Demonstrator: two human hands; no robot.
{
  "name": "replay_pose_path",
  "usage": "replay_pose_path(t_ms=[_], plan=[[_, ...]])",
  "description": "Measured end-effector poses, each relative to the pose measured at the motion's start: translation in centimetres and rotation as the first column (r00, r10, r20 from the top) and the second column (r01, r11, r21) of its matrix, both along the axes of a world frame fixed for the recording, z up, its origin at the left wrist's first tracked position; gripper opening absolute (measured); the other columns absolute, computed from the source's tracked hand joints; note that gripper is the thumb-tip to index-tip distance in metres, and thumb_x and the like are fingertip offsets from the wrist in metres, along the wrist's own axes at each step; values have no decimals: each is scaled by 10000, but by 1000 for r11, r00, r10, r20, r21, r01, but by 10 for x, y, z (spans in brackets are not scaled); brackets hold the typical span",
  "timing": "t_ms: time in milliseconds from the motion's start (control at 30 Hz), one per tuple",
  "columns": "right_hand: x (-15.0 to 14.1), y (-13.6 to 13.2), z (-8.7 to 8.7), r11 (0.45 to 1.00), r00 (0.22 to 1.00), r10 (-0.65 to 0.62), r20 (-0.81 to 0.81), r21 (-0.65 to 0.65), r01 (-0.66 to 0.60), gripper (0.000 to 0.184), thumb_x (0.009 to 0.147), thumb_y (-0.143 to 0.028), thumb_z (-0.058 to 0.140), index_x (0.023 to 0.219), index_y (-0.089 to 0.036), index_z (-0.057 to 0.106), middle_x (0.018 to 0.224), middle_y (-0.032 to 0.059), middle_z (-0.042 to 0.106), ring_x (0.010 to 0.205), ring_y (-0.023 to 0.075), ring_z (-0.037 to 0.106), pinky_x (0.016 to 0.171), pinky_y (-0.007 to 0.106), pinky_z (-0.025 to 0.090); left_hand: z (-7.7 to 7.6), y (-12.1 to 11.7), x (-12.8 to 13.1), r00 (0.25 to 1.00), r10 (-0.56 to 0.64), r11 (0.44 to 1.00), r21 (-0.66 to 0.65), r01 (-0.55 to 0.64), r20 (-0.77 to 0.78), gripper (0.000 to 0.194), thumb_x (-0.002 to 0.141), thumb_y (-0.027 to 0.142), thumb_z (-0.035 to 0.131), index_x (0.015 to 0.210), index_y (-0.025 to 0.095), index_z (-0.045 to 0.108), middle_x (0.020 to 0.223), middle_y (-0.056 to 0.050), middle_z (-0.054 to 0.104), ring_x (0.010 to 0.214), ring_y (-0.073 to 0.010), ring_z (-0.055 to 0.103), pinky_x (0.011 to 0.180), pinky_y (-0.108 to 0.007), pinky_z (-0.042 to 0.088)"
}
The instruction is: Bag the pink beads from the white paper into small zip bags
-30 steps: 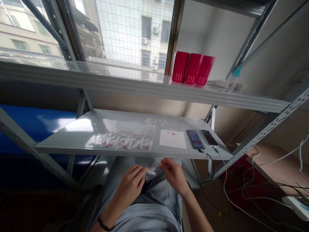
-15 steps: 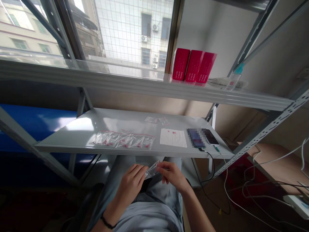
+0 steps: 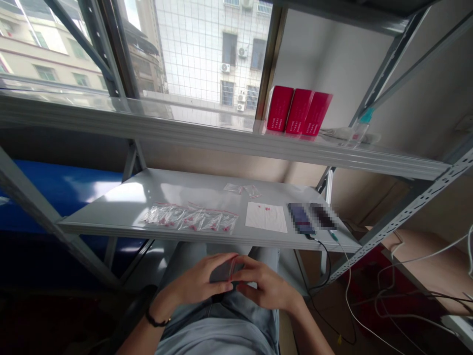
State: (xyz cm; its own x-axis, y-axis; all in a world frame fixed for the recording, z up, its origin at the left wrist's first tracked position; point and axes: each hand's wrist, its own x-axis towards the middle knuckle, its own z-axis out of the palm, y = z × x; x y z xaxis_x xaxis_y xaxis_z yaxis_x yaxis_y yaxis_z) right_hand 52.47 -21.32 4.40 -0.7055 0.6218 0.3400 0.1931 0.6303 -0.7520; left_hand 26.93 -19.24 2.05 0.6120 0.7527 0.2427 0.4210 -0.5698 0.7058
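Observation:
Over my lap, a small clear zip bag [image 3: 222, 272] with a red seal strip is stretched between my two hands. My left hand [image 3: 201, 281] grips its left side, thumb below and fingers along the top. On the other side, the fingertips of my right hand [image 3: 260, 283] pinch the bag near the red strip. Whether anything lies inside it I cannot tell. Above my left hand, on the shelf, several filled clear zip bags [image 3: 190, 217] overlap in a row, with small red pieces inside. A white cloth [image 3: 266, 217] with small red pieces on it lies right of them.
Two small clear bags [image 3: 242, 189] lie at the back of the grey shelf [image 3: 121, 197]. Right of the cloth are two blurred phones [image 3: 301, 218] with cables [image 3: 347, 276] hanging down. Three red boxes [image 3: 298, 111] and a clear bottle [image 3: 360, 129] stand on the upper shelf.
My left hand has turned, its thumb now apart from the fingers around the bag. Both hands have closed in on the red strip. The view has tilted up slightly.

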Motion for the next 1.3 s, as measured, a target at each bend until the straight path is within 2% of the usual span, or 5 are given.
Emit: replay_pose_path(t_ms=[433, 533, 733, 900, 1300], plan=[[11, 6, 3, 998, 999, -20, 51, 57, 17, 402, 885, -95, 607, 1223, -272, 733, 1333, 85, 638, 1208, 229, 630, 1019, 353, 512, -24, 16, 20, 970, 35, 966, -256, 28, 239, 642, 796, 446, 835, 1368, 228, 641, 1358, -126, 703, 1237, -313, 662, 1084, -471, 522], [36, 27, 12, 981, 982, -185, -25, 49, 186, 295, 963, -199, 580, 1213, -263, 722, 1240, 73, 702, 1086, 218, 671, 937, 341, 539, -23, 30, 33, 900, 74, 948, -311, 70, 429, 527, 842, 447, 788, 1297, 206, 675, 1249, -131, 738, 1183, -300, 676, 1054, -457, 532], [89, 146, 3, 637, 626, -769, 134, 258, 727, 305, 990, -196, 480, 1164, -157, 727, 1088, 122, 737, 899, 209, 664, 863, 333, 512, -1, 95, 106, 674, 221, 939, -340, 48, 705, 531, 815, 453, 787, 1265, 193, 678, 1187, -114, 720, 1197, -284, 636, 1060, -401, 483], [94, 213, -12, 695, 622, -719, 310, 324, 642, 265, 908, -99, 625, 1129, -139, 765, 1081, 124, 729, 966, 212, 661, 931, 293, 463, 5, 143, 163, 565, 337, 912, -411, 4, 754, 490, 827, 478, 740, 1216, 189, 669, 1206, -94, 716, 1178, -256, 638, 1033, -343, 469], [98, 220, -21, 771, 641, -637, 429, 369, 519, 215, 987, -127, 584, 1063, -159, 783, 1048, 90, 701, 943, 175, 644, 874, 234, 423, -3, 143, 166, 665, 306, 927, -374, -44, 681, 295, 860, 497, 692, 980, 228, 710, 1016, -53, 767, 996, -253, 690, 902, -338, 524]])
